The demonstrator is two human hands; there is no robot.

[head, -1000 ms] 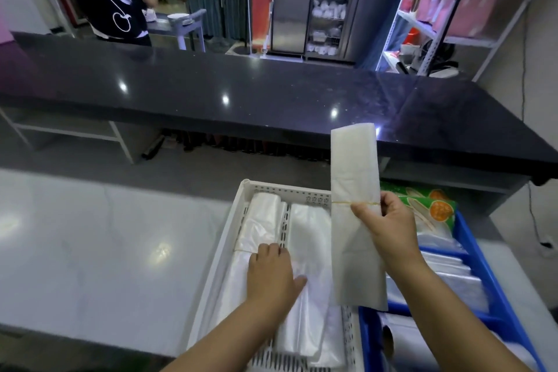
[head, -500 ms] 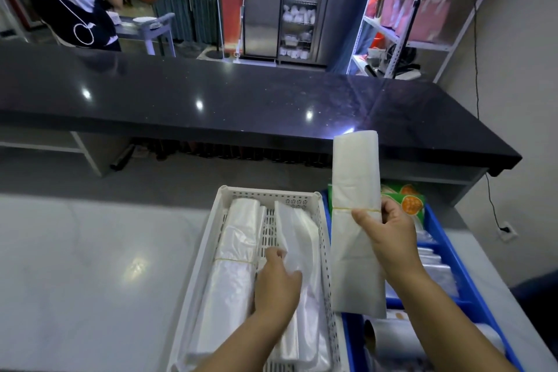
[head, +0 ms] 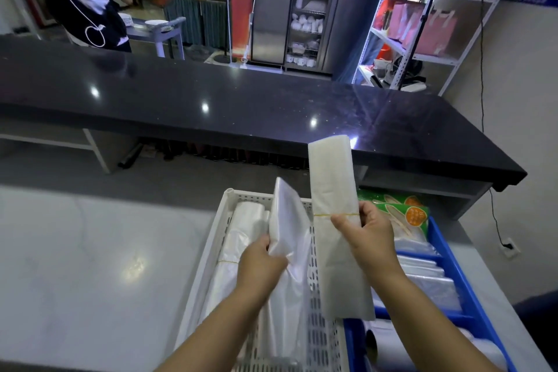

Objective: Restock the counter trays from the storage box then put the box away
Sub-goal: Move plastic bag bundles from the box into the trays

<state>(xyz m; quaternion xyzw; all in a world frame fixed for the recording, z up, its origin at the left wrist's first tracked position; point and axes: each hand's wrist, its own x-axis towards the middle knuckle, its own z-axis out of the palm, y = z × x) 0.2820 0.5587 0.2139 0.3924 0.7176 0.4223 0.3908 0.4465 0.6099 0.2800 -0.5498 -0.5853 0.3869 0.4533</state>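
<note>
The left hand (head: 259, 264) now grips a clear bundle (head: 287, 220), lifted off the white tray (head: 225, 214) — probably making room for the banded bundle (head: 330, 175) that the right hand (head: 368, 238) pinches.

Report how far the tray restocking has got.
Done: one banded bundle of bags lies in the white tray. In hand: the left hand grips a clear bundle standing up in that tray; the right hand holds a banded white bundle upright. Left: the blue box beside it holds more packs and is not yet put away.
</note>
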